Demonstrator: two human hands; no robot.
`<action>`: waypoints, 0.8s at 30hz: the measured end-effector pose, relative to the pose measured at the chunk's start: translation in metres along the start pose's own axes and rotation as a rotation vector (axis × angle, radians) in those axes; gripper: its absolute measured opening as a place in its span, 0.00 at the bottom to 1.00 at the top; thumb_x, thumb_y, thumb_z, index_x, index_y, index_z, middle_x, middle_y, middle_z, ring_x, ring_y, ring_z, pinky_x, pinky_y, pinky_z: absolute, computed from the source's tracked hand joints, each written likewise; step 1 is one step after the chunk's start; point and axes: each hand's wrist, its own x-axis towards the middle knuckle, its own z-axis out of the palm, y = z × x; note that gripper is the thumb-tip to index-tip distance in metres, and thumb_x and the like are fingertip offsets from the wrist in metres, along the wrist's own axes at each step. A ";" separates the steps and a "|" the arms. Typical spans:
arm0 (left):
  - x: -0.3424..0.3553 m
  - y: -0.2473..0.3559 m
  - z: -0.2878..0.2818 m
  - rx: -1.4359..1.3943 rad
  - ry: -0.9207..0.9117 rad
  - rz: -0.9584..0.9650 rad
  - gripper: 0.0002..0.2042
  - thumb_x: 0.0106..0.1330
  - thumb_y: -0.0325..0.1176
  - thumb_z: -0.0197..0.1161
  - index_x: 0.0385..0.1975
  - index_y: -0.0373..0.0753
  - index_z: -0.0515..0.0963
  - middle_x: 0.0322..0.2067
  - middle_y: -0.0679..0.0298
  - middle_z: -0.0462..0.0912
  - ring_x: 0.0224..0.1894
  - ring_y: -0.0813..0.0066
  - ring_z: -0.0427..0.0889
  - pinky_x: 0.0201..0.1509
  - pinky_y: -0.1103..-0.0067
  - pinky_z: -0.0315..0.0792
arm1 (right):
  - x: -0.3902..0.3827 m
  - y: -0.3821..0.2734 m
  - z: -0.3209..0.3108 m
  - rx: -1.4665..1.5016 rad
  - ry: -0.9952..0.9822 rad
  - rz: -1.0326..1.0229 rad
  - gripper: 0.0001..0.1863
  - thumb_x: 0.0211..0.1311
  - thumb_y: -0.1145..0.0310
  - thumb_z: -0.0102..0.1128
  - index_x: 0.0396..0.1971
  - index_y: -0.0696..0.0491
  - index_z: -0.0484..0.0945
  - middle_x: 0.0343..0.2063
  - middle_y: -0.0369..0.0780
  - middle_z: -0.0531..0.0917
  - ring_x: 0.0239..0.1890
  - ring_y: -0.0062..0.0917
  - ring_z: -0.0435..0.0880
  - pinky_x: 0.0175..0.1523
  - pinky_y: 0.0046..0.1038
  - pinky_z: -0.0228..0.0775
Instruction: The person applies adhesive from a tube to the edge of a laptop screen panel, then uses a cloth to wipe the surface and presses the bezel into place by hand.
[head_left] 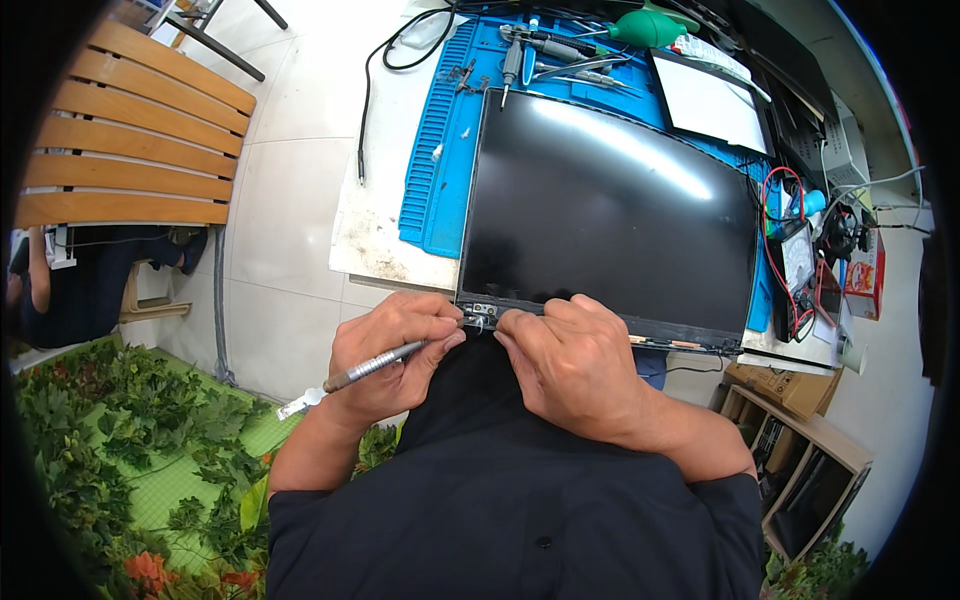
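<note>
A laptop screen [610,215], dark and glossy, lies face up with its lower edge toward me. My left hand [392,352] is closed around a slim, pen-shaped metal tool [372,366] with a whitish back end [300,402]. Its fingertips meet at a small metal hinge [482,310] on the screen's lower left corner; the tool's working tip is hidden. Curled against the lower edge, just right of the hinge, my right hand [572,362] has thumb and fingers pinched together. What they grip is too small to make out.
Beneath the screen lies a blue work mat [432,205]; screwdrivers and tweezers [590,72] and a green air blower [648,28] rest at its far side. Red test leads [768,200] and clutter crowd the right. A black cable [364,130] hangs over the table's left side, near a slatted wooden bench [140,130].
</note>
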 end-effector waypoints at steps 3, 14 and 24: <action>-0.003 -0.001 0.000 0.015 -0.004 0.028 0.14 0.64 0.18 0.81 0.44 0.37 0.84 0.41 0.54 0.94 0.42 0.62 0.95 0.45 0.73 0.88 | 0.000 0.000 0.000 0.005 -0.004 0.011 0.05 0.63 0.75 0.74 0.35 0.56 0.85 0.18 0.37 0.77 0.24 0.30 0.79 0.35 0.35 0.67; -0.005 0.000 0.002 0.049 -0.002 0.060 0.14 0.61 0.19 0.83 0.42 0.37 0.84 0.41 0.54 0.93 0.40 0.61 0.95 0.43 0.73 0.90 | 0.000 0.000 0.001 0.030 0.000 0.021 0.06 0.64 0.75 0.74 0.37 0.57 0.86 0.19 0.38 0.79 0.25 0.31 0.79 0.36 0.35 0.67; -0.005 -0.007 0.003 0.068 0.008 0.166 0.14 0.63 0.18 0.81 0.42 0.37 0.82 0.39 0.51 0.94 0.43 0.56 0.96 0.46 0.69 0.90 | 0.000 -0.001 0.000 0.025 0.013 0.016 0.05 0.64 0.75 0.74 0.38 0.57 0.86 0.18 0.37 0.78 0.25 0.30 0.79 0.35 0.34 0.67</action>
